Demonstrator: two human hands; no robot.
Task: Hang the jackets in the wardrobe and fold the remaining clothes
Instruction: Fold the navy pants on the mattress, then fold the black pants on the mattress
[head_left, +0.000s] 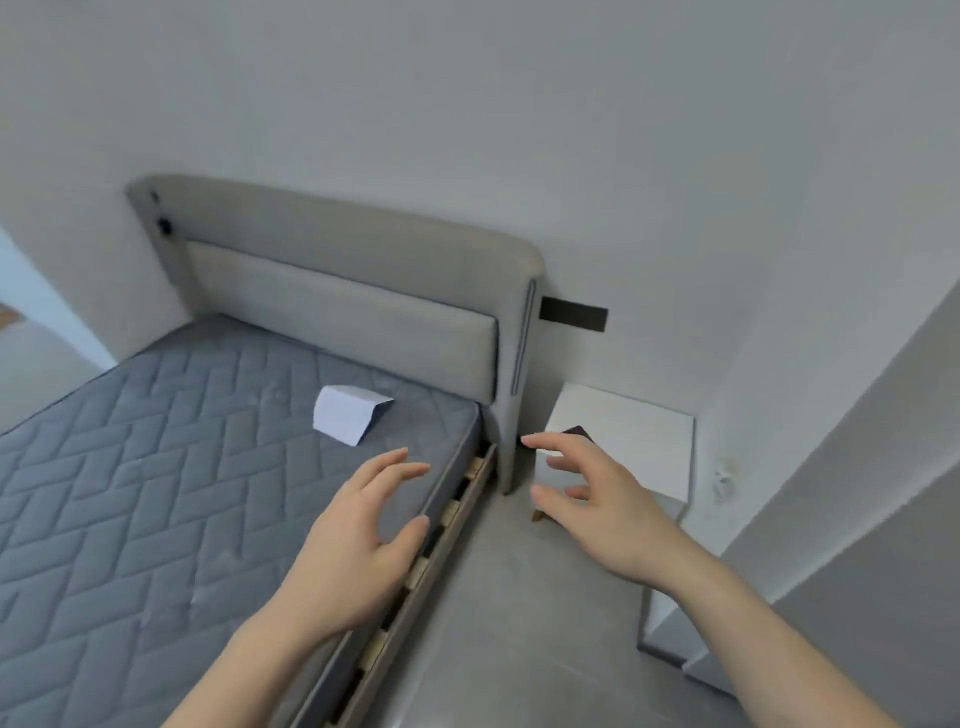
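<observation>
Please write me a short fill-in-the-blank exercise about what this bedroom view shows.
1. The folded white paper lies on the grey ____.
2. The small dark object sits on the white ____, right of the headboard.
3. The left hand and the right hand each hold ____.
4. The black strip is fixed to the ____.

Missing words: mattress; nightstand; nothing; wall

Soft even daylight, slight blur, edges warped.
</observation>
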